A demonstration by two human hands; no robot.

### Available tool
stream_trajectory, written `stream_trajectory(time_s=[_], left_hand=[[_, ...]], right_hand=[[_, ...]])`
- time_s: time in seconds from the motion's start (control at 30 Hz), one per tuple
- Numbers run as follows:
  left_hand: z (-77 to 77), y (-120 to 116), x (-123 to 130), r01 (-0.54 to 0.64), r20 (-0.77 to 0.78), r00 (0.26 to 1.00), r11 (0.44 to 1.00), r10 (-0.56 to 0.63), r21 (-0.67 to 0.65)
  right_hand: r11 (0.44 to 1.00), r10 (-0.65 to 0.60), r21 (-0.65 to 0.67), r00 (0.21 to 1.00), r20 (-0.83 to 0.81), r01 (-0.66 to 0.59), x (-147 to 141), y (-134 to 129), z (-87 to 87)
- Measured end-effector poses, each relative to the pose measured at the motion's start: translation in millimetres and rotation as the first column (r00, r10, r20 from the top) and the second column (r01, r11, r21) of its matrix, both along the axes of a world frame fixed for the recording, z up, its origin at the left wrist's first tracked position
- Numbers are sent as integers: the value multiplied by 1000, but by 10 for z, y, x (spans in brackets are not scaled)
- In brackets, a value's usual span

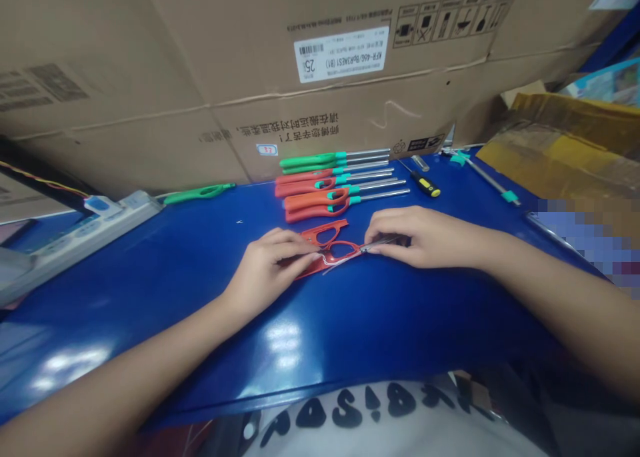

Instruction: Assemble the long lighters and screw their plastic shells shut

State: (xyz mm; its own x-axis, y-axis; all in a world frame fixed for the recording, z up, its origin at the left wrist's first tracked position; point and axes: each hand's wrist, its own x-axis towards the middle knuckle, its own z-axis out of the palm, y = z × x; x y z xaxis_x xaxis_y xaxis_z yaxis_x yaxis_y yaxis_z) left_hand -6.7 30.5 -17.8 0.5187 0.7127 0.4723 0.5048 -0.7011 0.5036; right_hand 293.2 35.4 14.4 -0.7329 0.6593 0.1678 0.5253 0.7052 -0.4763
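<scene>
Over the blue table, my left hand (273, 260) pinches an open red-orange lighter casing half (310, 268) with a trigger loop. A thin white wire (330, 262) runs along the casing toward its front end. At that front end my right hand (410, 237) is closed on a slim silver metal piece (373, 246), whose tip meets the casing; fingers hide most of it. Just behind lies a second red-orange casing half (327, 233). Beyond it, long-necked lighters with metal tubes lie in a row: orange ones (315, 212), red ones (300, 185) and green ones (310, 162).
A black-and-yellow screwdriver (426, 184) lies right of the lighters, near a metal tube with teal ends (487, 176). A green casing part (200, 193) and a power strip (95, 237) are at left. A large cardboard box (210, 64) stands behind; a taped carton (550, 144) is at right.
</scene>
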Motion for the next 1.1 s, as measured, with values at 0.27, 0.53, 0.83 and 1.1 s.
stream_trajectory(time_s=[0.27, 0.53, 0.83, 1.1], left_hand=[[7, -15, 50, -12, 18, 1000, 999, 11, 48], [-30, 13, 46, 5, -20, 1000, 999, -5, 35], [31, -34, 10, 100, -185, 980, 984, -72, 146], [151, -115, -38, 99, -341, 938, 990, -60, 99]], right_hand=[[996, 40, -78, 999, 14, -39, 2, 18, 8], [996, 36, -82, 999, 13, -35, 14, 16, 11], [1000, 13, -27, 1000, -2, -13, 44, 42, 15], [1000, 14, -9, 999, 32, -14, 50, 42, 5]])
